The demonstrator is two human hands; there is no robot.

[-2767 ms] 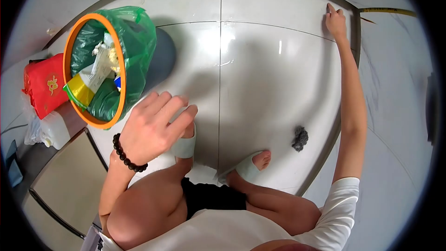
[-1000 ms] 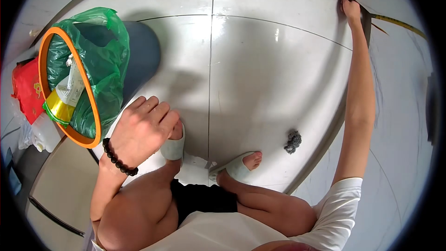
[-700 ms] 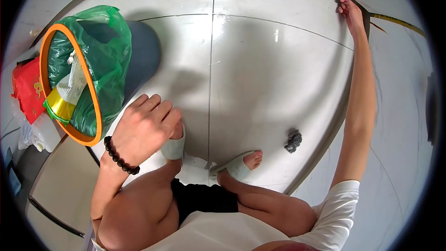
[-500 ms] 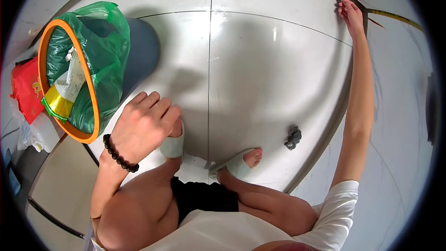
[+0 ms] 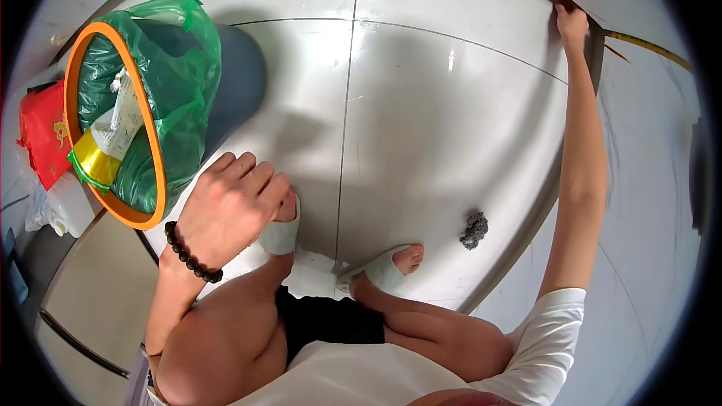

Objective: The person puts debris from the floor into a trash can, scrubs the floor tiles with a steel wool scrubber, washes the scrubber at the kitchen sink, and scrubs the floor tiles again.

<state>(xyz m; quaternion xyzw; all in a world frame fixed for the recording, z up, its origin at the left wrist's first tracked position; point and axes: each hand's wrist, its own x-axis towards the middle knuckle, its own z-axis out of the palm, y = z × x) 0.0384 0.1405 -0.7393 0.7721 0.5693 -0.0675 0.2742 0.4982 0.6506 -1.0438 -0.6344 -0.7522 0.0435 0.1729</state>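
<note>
My left hand (image 5: 235, 203), with a dark bead bracelet (image 5: 192, 257) at its wrist, hangs over my left knee. Its fingers curl under, and whatever they may hold is hidden. To its left, a bin (image 5: 162, 173) with an orange rim leans toward me, lined with a green plastic bag (image 5: 177, 79). A yellow and white wrapper (image 5: 113, 135) lies in its mouth. Far off at the upper right, my right hand (image 5: 573, 24) reaches down to the dark edging in the floor's corner, its fingers bent together. A dark grey scouring ball (image 5: 474, 230) sits on the tiles near my right foot.
A red bag (image 5: 47, 131) and a whitish plastic container (image 5: 71, 207) stand left of the bin. Pale tiles (image 5: 406, 128) cover the floor, bordered by a dark raised edge (image 5: 526, 252). A yellow strip (image 5: 647, 49) runs along the right side. My slippered feet rest below.
My right hand has pushed slightly further into the corner, and its fingers have bent inward. The left hand keeps its curled pose; the view has shifted a little.
</note>
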